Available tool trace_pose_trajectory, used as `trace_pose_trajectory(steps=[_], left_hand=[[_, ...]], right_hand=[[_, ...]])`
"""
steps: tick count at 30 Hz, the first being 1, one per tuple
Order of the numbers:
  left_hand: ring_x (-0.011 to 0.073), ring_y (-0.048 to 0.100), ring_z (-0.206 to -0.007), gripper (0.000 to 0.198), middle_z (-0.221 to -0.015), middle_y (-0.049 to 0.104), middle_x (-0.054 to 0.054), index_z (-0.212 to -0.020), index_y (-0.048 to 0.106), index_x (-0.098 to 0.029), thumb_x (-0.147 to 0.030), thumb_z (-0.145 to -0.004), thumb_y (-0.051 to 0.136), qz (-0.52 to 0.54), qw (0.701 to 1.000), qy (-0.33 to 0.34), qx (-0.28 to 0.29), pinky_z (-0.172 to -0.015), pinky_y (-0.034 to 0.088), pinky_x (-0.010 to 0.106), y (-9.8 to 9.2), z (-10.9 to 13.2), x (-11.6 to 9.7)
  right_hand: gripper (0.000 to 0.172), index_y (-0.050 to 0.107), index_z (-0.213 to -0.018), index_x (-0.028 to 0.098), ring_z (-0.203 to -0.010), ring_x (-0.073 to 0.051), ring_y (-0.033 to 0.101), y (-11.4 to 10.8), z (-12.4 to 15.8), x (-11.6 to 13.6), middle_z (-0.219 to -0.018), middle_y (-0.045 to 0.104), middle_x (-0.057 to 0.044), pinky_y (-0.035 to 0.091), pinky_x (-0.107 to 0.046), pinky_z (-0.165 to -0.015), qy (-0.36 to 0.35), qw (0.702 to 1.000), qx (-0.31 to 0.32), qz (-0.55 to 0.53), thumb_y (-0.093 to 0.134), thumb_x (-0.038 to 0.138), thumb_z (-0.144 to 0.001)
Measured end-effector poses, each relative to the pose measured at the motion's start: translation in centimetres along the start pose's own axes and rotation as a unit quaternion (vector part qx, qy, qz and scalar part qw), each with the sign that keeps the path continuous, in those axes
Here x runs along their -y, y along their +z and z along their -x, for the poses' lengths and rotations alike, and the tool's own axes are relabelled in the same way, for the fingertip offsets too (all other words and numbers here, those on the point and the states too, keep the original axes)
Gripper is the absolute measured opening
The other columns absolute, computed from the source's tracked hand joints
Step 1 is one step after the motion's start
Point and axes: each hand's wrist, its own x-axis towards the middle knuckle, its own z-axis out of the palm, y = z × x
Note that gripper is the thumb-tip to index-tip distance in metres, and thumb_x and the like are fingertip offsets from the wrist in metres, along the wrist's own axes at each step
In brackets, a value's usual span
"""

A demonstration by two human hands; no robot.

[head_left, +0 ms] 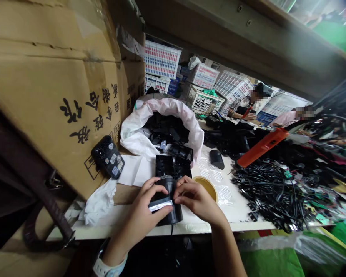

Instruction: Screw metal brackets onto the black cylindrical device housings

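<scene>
My left hand (pixel 145 213) wraps around a black cylindrical part (pixel 167 198) near the table's front edge, thumb on a silvery strip (pixel 160 206) across it. My right hand (pixel 194 198) pinches the same part from the right, fingertips on its side. Just behind the hands lie two black plastic trays (pixel 173 166). A yellow round lid (pixel 209 186) sits right of my right hand. A thin black wire hangs down from the part.
A large cardboard box (pixel 54 96) fills the left. A white bag (pixel 161 115) of black parts stands behind. A heap of black cables (pixel 271 188), an orange tool (pixel 262 146), a phone (pixel 108 157) and crumpled paper (pixel 99 200) surround. Other people sit far right.
</scene>
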Motion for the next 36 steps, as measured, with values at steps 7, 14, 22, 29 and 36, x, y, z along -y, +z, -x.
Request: trace_pose_trajectory(steps=[7, 14, 22, 29, 36], left_hand=[[0.0271, 0.044, -0.136, 0.018, -0.141, 0.044, 0.005, -0.095, 0.063, -0.030, -0.021, -0.080, 0.066, 0.000, 1.000, 0.003, 0.003, -0.113, 0.032, 0.050, 0.1, 0.2, 0.1], [0.0299, 0.044, -0.135, 0.012, -0.142, 0.043, 0.006, -0.091, 0.069, -0.029, -0.022, -0.081, 0.068, -0.002, 1.000, 0.004, 0.008, -0.115, 0.031, 0.052, 0.0, 0.4, 0.0], [0.0303, 0.041, -0.138, 0.021, -0.144, 0.041, 0.005, -0.103, 0.073, -0.035, -0.027, -0.084, 0.068, -0.003, 1.000, 0.005, 0.016, -0.117, 0.031, 0.052, 0.1, 0.3, 0.5], [0.0290, 0.045, -0.135, 0.020, -0.142, 0.045, 0.007, -0.099, 0.065, -0.030, -0.023, -0.081, 0.068, 0.003, 1.000, 0.010, -0.006, -0.113, 0.034, 0.052, 0.1, 0.5, 0.3], [0.0278, 0.044, -0.136, 0.016, -0.143, 0.044, 0.007, -0.097, 0.065, -0.028, -0.023, -0.082, 0.067, -0.004, 1.000, 0.012, 0.004, -0.115, 0.033, 0.049, -0.1, 0.4, 0.1]], right_hand=[[0.010, 0.072, -0.076, 0.019, -0.094, -0.017, 0.054, 0.2, -0.2, 0.0, -0.093, 0.054, -0.002, 0.039, -0.029, -0.083, 0.007, 1.000, 0.009, 0.024, 0.068, 0.011, -0.080], [0.009, 0.069, -0.074, 0.018, -0.088, -0.016, 0.055, 0.2, -0.8, 0.2, -0.089, 0.057, -0.002, 0.040, -0.028, -0.079, 0.033, 0.999, 0.013, 0.030, 0.069, 0.009, -0.076], [0.026, 0.066, -0.079, 0.018, -0.077, -0.014, 0.052, 0.3, -0.8, -1.3, -0.083, 0.054, 0.000, 0.041, -0.026, -0.069, 0.020, 1.000, -0.006, -0.009, 0.077, 0.041, -0.078], [0.010, 0.074, -0.081, 0.021, -0.085, -0.016, 0.056, 1.2, 0.8, -0.6, -0.091, 0.057, -0.004, 0.042, -0.029, -0.074, -0.029, 0.998, -0.055, 0.013, 0.066, 0.019, -0.086], [0.007, 0.071, -0.075, 0.020, -0.088, -0.017, 0.057, 1.2, 0.5, -1.1, -0.093, 0.056, -0.003, 0.043, -0.029, -0.078, -0.007, 0.998, -0.043, -0.050, 0.074, 0.024, -0.080]])
